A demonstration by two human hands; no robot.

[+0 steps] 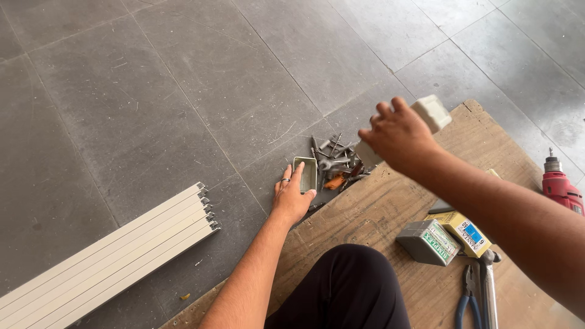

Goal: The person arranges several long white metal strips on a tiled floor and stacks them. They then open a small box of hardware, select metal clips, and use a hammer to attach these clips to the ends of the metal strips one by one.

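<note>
A floor of large grey tiles (152, 91) fills the view, with a worn wooden board (390, 207) laid on it as the work surface under the person's knee (350, 280). At the board's far edge a heap of screws and wall plugs (338, 163) lies spilled on the tiles. The left hand (292, 195) rests flat beside it, fingers (297, 176) loosely extended against a small open metal tin (306, 173) rather than clasped round it. The right hand (399, 135) hangs above the heap, fingers curled shut on a pale cardboard box (431, 113), tilted mouth-down toward the fasteners. The step in hand looks like emptying or sorting fasteners; the next move would call for a steady tin and a controlled tilt. Near the knee lie two small boxes (448, 237), blue-handled pliers (468, 298) and a red drill (560, 186); white slats (116, 262) lie to the left.
</note>
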